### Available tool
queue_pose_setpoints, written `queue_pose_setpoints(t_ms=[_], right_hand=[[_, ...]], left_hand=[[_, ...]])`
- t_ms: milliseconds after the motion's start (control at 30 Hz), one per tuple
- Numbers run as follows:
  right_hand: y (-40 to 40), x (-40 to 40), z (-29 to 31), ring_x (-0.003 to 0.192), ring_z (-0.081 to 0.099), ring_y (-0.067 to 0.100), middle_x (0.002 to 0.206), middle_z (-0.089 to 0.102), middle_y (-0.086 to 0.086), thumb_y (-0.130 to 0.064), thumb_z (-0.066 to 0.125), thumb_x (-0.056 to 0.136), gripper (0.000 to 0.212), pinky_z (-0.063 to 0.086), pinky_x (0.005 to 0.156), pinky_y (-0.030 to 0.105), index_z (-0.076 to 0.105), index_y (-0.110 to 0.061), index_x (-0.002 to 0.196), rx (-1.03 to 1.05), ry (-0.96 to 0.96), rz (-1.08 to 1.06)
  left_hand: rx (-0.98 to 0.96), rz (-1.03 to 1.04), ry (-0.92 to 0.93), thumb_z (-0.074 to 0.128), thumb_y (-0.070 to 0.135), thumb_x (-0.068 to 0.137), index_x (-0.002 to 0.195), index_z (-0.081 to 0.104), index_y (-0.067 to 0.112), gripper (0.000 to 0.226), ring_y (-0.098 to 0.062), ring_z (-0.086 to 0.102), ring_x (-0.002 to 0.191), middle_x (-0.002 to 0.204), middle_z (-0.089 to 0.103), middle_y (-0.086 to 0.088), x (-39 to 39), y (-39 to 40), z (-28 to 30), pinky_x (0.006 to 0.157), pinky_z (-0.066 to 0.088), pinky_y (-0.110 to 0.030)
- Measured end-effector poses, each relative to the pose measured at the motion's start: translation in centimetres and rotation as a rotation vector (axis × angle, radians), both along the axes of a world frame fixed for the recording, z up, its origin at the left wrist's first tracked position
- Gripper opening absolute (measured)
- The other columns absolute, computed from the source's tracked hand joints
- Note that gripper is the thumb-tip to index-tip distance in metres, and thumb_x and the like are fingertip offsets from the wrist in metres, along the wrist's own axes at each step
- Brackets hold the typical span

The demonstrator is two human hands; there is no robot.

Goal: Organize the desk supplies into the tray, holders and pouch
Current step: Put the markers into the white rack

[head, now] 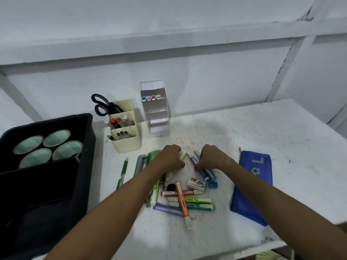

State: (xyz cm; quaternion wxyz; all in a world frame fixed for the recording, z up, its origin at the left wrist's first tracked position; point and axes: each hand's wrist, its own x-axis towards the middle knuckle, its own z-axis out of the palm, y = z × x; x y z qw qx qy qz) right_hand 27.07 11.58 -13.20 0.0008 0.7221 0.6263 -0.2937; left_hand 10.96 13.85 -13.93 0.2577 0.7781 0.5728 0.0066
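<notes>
While both arms reach forward over the white worktop (pixel 262 128), the left hand (pixel 170 156) is curled around a pale yellow highlighter (pixel 183 155), whose end sticks out past the knuckles to the right. The right hand (pixel 210 156) has its fingers bent down and grasping a purple highlighter (pixel 194 160), which lies slanted on the worktop just below the hand, beside a blue pen-like item; the picture is blurred here, so the exact grip is hard to see.

Near the person, below the two hands, lies a loose pile of supplies: an orange highlighter (pixel 182 200) across green and teal ones, a second purple marker (pixel 168 209), a small staples box (pixel 196 184), a blue sharpener (pixel 213 184) and some white erasers. A green pen (pixel 123 172) lies apart on the left, and a ruler (pixel 139 164) lies beside the left wrist.

Further back stands a cream holder (pixel 127 143) with three compartments, which holds black scissors (pixel 103 106) in the rear part and markers in the two front parts. Just right of it stands a clear tiered holder (pixel 157 124) with four coloured caps in its top row. A blue pouch (pixel 253 186) lies flat on the right, and a black tray (pixel 88 147) with four round green cups stands on the left.
</notes>
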Motion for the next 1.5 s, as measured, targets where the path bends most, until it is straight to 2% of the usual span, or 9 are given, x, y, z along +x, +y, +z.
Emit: queue_pose_setpoints(t_ms=[267,400,500,667,900,1033,1133,1233,1500], right_hand=[[0.9,-1.5,2.3,0.065,0.062,0.013,0.079,0.069,0.005,-0.030,0.066,0.082,0.026,0.046,0.058,0.021,0.070,-0.006,0.091,0.110,0.336,-0.085],[1.4,-3.2,4.6,0.068,0.067,0.021,0.091,0.070,0.011,-0.025,0.053,0.092,0.026,0.055,0.064,0.032,0.064,-0.004,0.104,0.135,0.532,-0.039],[1.6,-4.6,6.1,0.058,0.058,0.020,0.086,0.062,0.007,-0.028,0.044,0.097,0.027,0.052,0.053,0.031,0.060,-0.009,0.107,0.176,0.604,0.035],[3.0,-5.9,7.6,0.056,0.045,0.018,0.087,0.056,0.013,-0.016,0.048,0.092,0.026,0.041,0.048,0.028,0.044,-0.016,0.117,0.194,0.598,0.131],[4.7,-6.4,8.1,0.065,0.058,0.029,0.098,0.063,0.015,-0.012,0.053,0.089,0.025,0.049,0.053,0.030,0.054,-0.013,0.115,0.568,0.447,0.199],[5.1,-6.8,8.1,0.057,0.049,0.013,0.082,0.056,0.007,-0.015,0.057,0.090,0.015,0.033,0.049,0.017,0.053,-0.007,0.102,0.693,0.350,0.231],[5.7,-7.1,7.9,0.059,0.050,0.021,0.076,0.054,0.007,-0.013,0.055,0.090,0.011,0.033,0.050,0.023,0.053,-0.004,0.096,0.754,0.307,0.268],[6.7,-7.6,7.5,0.072,0.058,0.029,0.079,0.061,0.013,-0.014,0.055,0.090,0.013,0.042,0.060,0.031,0.056,-0.003,0.096,0.808,0.267,0.295],[9.8,-9.0,6.0,0.082,0.054,0.022,0.089,0.062,0.012,-0.018,0.070,0.081,0.014,0.032,0.075,0.021,0.071,-0.007,0.089,0.908,0.263,0.349]], left_hand=[[0.219,0.168,-0.307,0.071,0.023,0.074,0.138,0.048,0.016,0.068,-0.015,0.055,0.080,0.100,0.066,-0.007,-2.9,0.6,4.1,0.073,0.042,-0.023],[0.349,0.192,-0.297,0.071,0.019,0.077,0.134,0.050,0.016,0.061,-0.016,0.053,0.082,0.104,0.063,-0.006,-4.9,1.1,7.5,0.071,0.039,-0.022],[0.414,0.240,-0.353,0.070,0.018,0.079,0.126,0.048,0.019,0.052,-0.016,0.056,0.074,0.100,0.063,-0.004,-6.5,1.4,9.5,0.057,0.041,-0.023],[0.562,0.314,-0.440,0.067,0.016,0.086,0.119,0.042,0.024,0.042,-0.023,0.064,0.070,0.093,0.057,0.002,-9.2,1.3,11.8,0.062,0.058,-0.040],[0.708,0.300,-0.502,0.069,0.022,0.087,0.110,0.069,0.015,0.024,-0.014,0.065,0.078,0.101,0.065,-0.002,-10.5,1.7,12.1,0.079,0.054,-0.031],[0.793,0.243,-0.410,0.071,0.026,0.085,0.109,0.072,0.017,0.025,-0.015,0.059,0.073,0.091,0.063,-0.003,-10.1,2.0,11.6,0.072,0.047,-0.028],[0.816,0.202,-0.329,0.069,0.027,0.088,0.108,0.071,0.017,0.023,-0.022,0.060,0.075,0.084,0.061,-0.001,-9.7,2.5,11.3,0.069,0.049,-0.034],[0.826,0.173,-0.269,0.065,0.024,0.091,0.111,0.070,0.016,0.022,-0.025,0.061,0.078,0.086,0.061,0.000,-9.4,3.2,10.7,0.068,0.050,-0.037],[0.708,0.113,-0.073,0.053,0.017,0.097,0.119,0.063,0.010,0.025,-0.031,0.060,0.090,0.100,0.061,-0.011,-9.2,4.8,9.4,0.069,0.048,-0.038]])
